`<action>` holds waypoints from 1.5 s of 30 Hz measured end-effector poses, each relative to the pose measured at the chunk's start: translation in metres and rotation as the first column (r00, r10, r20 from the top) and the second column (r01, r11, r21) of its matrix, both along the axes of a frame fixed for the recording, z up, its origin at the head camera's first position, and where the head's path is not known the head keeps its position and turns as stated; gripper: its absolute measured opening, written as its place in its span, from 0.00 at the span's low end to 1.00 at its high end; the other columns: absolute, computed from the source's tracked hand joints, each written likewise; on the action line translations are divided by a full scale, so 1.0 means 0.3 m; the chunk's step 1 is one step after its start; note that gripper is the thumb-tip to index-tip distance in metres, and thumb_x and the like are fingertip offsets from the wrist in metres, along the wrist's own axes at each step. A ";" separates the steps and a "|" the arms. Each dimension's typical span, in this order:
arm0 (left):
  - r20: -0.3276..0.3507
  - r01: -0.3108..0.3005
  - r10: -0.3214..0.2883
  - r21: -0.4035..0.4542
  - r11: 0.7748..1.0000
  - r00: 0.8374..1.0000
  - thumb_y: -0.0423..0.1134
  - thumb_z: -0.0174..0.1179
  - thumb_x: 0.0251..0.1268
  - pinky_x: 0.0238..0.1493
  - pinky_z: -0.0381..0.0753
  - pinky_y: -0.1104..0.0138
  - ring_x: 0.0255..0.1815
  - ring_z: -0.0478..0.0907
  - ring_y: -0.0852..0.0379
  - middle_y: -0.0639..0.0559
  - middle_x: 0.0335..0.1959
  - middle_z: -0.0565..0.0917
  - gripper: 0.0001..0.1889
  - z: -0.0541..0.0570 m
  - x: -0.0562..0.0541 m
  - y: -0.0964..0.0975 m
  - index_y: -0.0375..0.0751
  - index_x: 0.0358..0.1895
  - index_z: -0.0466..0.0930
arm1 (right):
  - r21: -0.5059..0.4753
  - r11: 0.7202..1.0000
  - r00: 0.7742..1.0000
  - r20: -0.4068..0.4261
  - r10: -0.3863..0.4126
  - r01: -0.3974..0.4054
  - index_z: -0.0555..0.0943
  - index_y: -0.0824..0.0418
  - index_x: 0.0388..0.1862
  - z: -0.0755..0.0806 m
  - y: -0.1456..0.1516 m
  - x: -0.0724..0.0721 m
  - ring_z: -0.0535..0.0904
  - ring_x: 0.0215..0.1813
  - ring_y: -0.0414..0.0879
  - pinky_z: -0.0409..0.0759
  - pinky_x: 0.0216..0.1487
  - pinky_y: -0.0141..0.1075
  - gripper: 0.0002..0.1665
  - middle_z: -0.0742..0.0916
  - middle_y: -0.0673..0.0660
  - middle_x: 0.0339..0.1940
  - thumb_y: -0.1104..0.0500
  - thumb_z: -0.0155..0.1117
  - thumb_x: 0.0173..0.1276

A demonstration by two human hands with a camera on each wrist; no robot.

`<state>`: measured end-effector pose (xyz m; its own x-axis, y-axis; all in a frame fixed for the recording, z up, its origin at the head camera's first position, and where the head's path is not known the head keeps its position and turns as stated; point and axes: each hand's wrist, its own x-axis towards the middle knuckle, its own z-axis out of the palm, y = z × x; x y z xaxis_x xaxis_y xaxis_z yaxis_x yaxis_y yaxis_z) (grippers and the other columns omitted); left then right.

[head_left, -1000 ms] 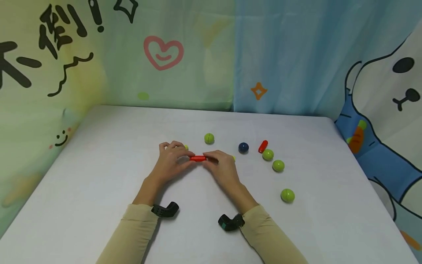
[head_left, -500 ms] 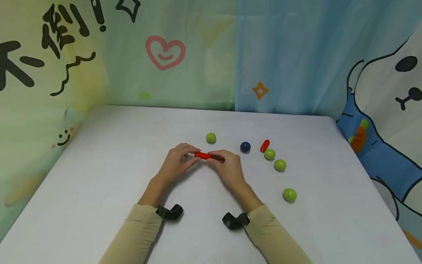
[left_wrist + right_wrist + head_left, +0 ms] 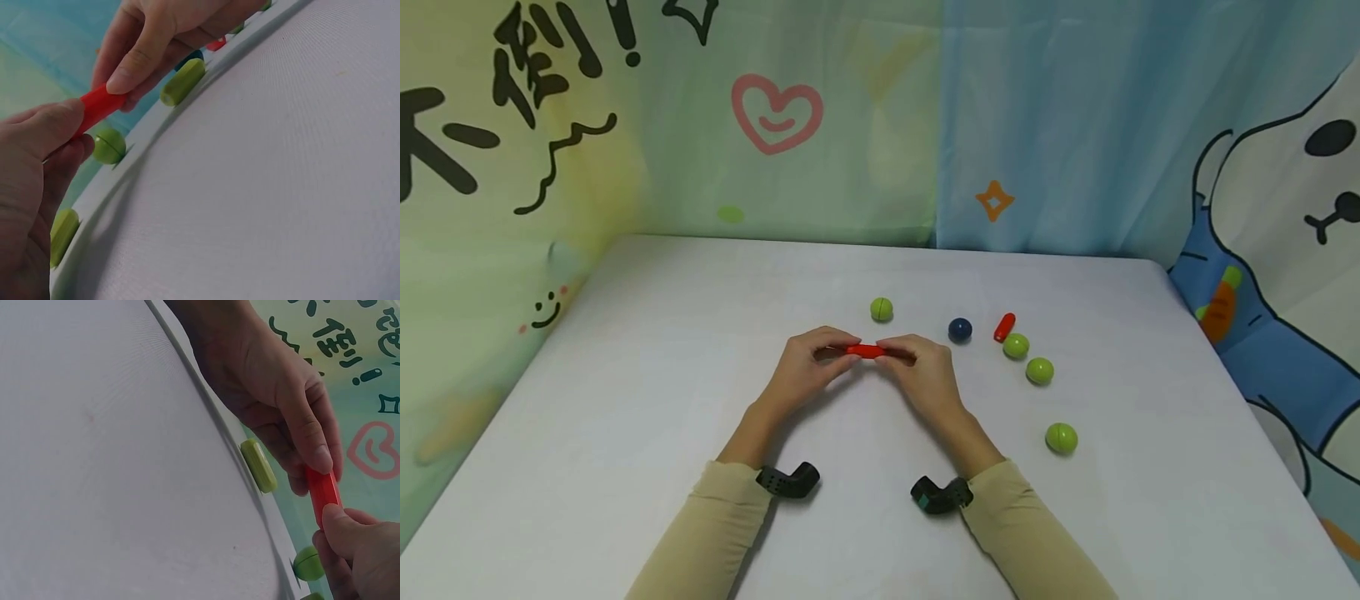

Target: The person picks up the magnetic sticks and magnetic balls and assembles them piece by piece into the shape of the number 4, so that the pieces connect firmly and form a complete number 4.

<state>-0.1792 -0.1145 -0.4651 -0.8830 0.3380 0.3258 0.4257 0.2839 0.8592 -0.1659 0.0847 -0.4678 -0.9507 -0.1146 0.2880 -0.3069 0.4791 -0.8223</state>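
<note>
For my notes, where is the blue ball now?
In the head view, the blue ball lies right of centre, just left of the loose red stick.

Head view high, forward and down; wrist views close, red piece [image 3: 100, 108] in both.

Khaki sleeves [image 3: 703, 525] end near black, bent wrist cameras [image 3: 797, 482], the right one showing a small teal patch [image 3: 922, 502].

In the head view our left forearm [image 3: 703, 533] slants up from the lower left, our right forearm [image 3: 1037, 542] from the lower right; our left hand [image 3: 807, 365] and right hand [image 3: 927, 377] face each other just below centre; fingertips [image 3: 122, 76] apart, both hands bent into a pinch.
</note>
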 end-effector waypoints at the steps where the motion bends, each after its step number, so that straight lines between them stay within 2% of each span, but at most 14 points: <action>1: 0.004 0.004 -0.004 -0.002 1.000 1.000 0.25 0.66 0.53 0.50 0.81 0.58 0.44 0.82 0.46 0.39 0.43 0.84 0.14 0.011 0.005 0.001 0.30 0.46 0.83 | 0.003 1.000 1.000 -0.004 -0.001 0.001 0.86 0.60 0.44 0.000 0.001 -0.001 0.84 0.44 0.44 0.82 0.47 0.34 0.14 0.88 0.55 0.40 0.62 0.72 0.57; 6: 0.013 0.010 -0.010 -0.020 1.000 1.000 0.24 0.66 0.54 0.48 0.81 0.58 0.43 0.82 0.46 0.37 0.41 0.84 0.13 0.071 0.036 0.005 0.28 0.45 0.83 | 0.013 1.000 1.000 -0.015 0.002 -0.002 0.86 0.60 0.44 -0.004 0.004 -0.002 0.84 0.45 0.44 0.81 0.47 0.34 0.14 0.88 0.54 0.40 0.62 0.72 0.56; 10: 0.016 -0.008 0.008 -0.028 1.000 1.000 0.25 0.66 0.54 0.47 0.81 0.59 0.42 0.82 0.47 0.38 0.40 0.85 0.13 0.076 0.041 0.004 0.29 0.45 0.83 | 0.011 1.000 1.000 -0.022 0.010 -0.009 0.86 0.59 0.44 -0.002 0.004 -0.001 0.84 0.45 0.43 0.81 0.47 0.32 0.14 0.88 0.54 0.40 0.62 0.71 0.57; 17: 0.051 -0.027 0.026 0.031 0.999 0.998 0.33 0.68 0.54 0.45 0.82 0.68 0.41 0.81 0.55 0.46 0.40 0.85 0.13 -0.033 -0.013 -0.018 0.40 0.45 0.86 | -0.008 1.000 1.000 -0.018 0.020 -0.020 0.86 0.60 0.45 0.008 0.012 -0.003 0.84 0.44 0.43 0.81 0.46 0.31 0.15 0.87 0.54 0.41 0.63 0.72 0.56; 23: 0.060 -0.064 0.062 0.031 0.997 0.996 0.31 0.69 0.53 0.43 0.81 0.71 0.40 0.81 0.56 0.48 0.40 0.85 0.12 -0.033 -0.019 -0.026 0.40 0.43 0.86 | -0.007 1.000 1.000 -0.015 0.008 -0.008 0.85 0.60 0.46 0.019 0.027 -0.010 0.84 0.44 0.44 0.81 0.48 0.32 0.15 0.87 0.54 0.41 0.62 0.71 0.57; 30: 0.067 -0.062 0.058 0.049 0.997 0.996 0.31 0.68 0.54 0.43 0.81 0.71 0.40 0.82 0.56 0.46 0.41 0.85 0.12 -0.045 -0.019 -0.019 0.39 0.44 0.86 | 0.049 0.999 0.999 -0.042 -0.020 0.022 0.85 0.60 0.47 0.015 0.045 -0.035 0.83 0.46 0.44 0.81 0.50 0.34 0.16 0.87 0.54 0.43 0.61 0.71 0.58; 38: 0.083 -0.085 0.080 0.062 0.994 0.993 0.31 0.69 0.53 0.43 0.82 0.71 0.39 0.82 0.57 0.47 0.40 0.85 0.12 -0.055 -0.026 -0.024 0.40 0.43 0.86 | 0.123 0.991 0.998 -0.032 -0.049 0.052 0.83 0.59 0.52 0.010 0.032 -0.125 0.83 0.51 0.50 0.80 0.52 0.40 0.20 0.84 0.55 0.49 0.60 0.70 0.59; 45: 0.080 -0.100 0.095 0.060 0.993 0.992 0.33 0.69 0.53 0.42 0.82 0.71 0.39 0.82 0.57 0.48 0.40 0.86 0.11 -0.058 -0.023 -0.027 0.41 0.42 0.86 | 0.176 0.983 0.998 0.029 -0.047 0.041 0.80 0.57 0.57 0.009 0.017 -0.198 0.81 0.56 0.52 0.78 0.56 0.41 0.25 0.80 0.55 0.56 0.59 0.70 0.59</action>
<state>-0.1862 -0.1226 -0.4826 -0.9339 0.2298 0.2738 0.3308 0.2649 0.9058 -0.2255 0.0898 -0.4653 -0.9646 -0.1183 0.2357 -0.2565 0.6295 -0.7335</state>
